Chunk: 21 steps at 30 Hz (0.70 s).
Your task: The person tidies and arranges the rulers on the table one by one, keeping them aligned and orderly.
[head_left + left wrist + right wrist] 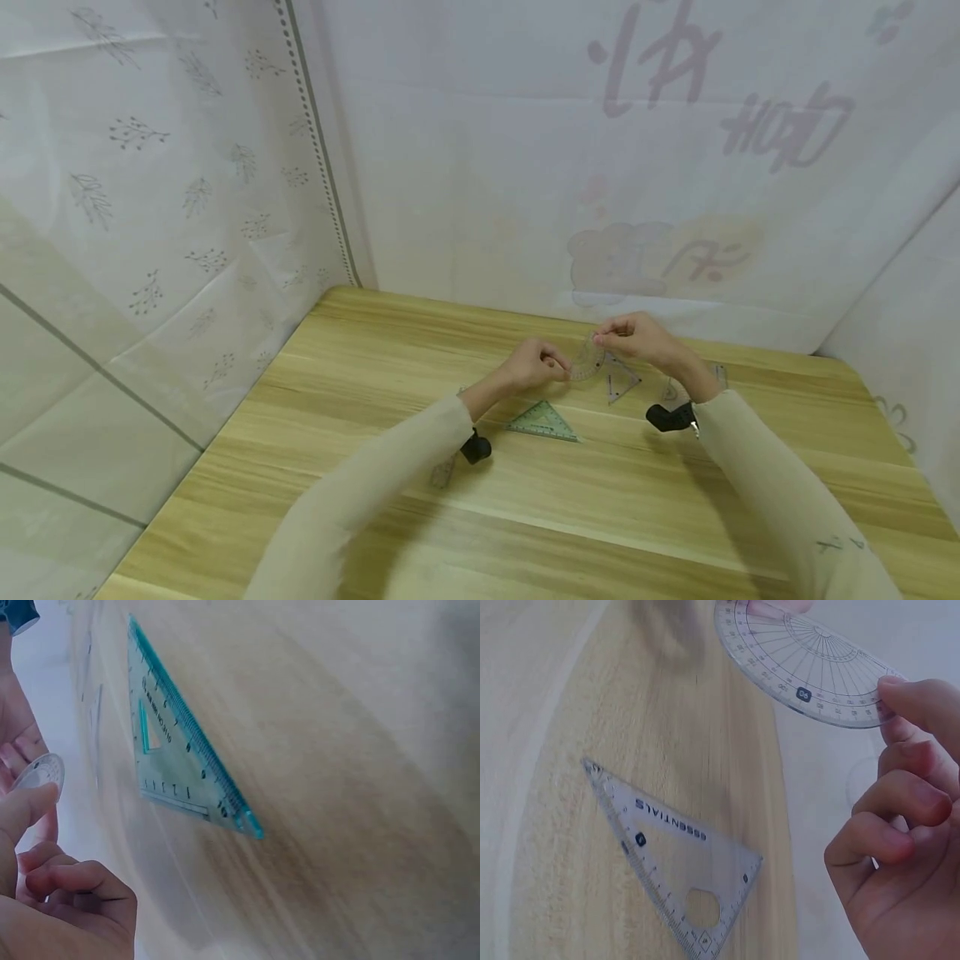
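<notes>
A clear plastic protractor [588, 364] is held up over the far part of the table between both hands. My left hand [534, 365] pinches one end of it, and my right hand [643, 340] pinches the other between thumb and forefinger. The right wrist view shows the protractor [810, 671] with its curved, marked edge turned downward. Below it lies a clear set square [682, 862] printed "ESSENTIALS". A green-edged set square [169, 742] rests flat on the table, nearer than the left hand and apart from it.
On the wooden table [525, 517], a clear ruler [442, 473] lies partly hidden under the left forearm. Beside the right wrist are further clear measuring pieces [722, 375], partly covered by the arm. A printed cloth [465, 183] hangs behind the table's far edge.
</notes>
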Each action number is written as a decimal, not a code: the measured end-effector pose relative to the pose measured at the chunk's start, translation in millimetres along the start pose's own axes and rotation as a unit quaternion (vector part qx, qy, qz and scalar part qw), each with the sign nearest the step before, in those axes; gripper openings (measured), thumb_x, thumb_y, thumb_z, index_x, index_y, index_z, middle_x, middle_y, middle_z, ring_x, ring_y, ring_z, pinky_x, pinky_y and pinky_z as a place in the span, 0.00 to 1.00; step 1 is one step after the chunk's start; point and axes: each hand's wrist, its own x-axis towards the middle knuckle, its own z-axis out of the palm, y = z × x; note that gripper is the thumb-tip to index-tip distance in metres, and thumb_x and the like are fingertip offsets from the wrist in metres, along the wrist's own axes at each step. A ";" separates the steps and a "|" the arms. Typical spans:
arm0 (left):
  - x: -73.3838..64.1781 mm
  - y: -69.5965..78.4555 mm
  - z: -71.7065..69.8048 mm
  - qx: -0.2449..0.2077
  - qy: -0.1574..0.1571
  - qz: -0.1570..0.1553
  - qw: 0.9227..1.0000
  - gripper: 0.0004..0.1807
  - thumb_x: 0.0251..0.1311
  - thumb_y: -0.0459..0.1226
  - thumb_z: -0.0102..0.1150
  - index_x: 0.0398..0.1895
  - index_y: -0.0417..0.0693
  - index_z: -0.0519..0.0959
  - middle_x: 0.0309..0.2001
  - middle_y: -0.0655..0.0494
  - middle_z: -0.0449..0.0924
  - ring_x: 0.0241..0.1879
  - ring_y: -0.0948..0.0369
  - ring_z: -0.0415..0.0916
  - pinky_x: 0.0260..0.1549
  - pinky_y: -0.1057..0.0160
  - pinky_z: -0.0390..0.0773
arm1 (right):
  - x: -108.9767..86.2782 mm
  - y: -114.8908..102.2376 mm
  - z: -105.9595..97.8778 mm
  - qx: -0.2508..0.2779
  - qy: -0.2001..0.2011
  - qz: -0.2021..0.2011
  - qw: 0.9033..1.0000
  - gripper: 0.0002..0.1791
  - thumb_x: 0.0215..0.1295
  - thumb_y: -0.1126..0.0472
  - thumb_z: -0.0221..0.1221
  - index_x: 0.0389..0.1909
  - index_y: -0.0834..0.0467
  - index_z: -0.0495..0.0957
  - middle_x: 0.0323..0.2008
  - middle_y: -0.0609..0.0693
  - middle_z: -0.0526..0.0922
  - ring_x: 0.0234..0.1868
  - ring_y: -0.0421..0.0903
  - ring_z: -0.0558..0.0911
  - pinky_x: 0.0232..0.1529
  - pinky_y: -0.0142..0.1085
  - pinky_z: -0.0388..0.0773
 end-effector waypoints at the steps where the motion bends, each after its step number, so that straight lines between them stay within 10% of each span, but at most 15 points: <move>1: -1.1 -0.1 0.0 0.002 0.002 0.003 1.000 0.04 0.62 0.30 0.69 0.38 0.38 0.88 0.17 0.60 0.64 0.18 0.66 0.58 0.19 0.70 0.61 | -0.6 -0.9 0.5 0.003 0.002 -0.003 1.000 0.14 0.75 0.59 0.61 0.47 0.67 0.83 0.21 0.47 0.68 0.20 0.41 0.62 0.27 0.47 0.62; 21: -21.1 1.1 9.9 -0.079 0.004 0.017 0.997 0.02 0.63 0.29 0.67 0.34 0.38 0.86 0.47 0.55 0.83 0.20 0.68 0.59 0.20 0.71 0.61 | -13.2 -13.1 8.8 0.012 0.006 -0.012 1.000 0.14 0.74 0.59 0.62 0.44 0.69 0.83 0.18 0.45 0.64 0.18 0.42 0.58 0.25 0.46 0.61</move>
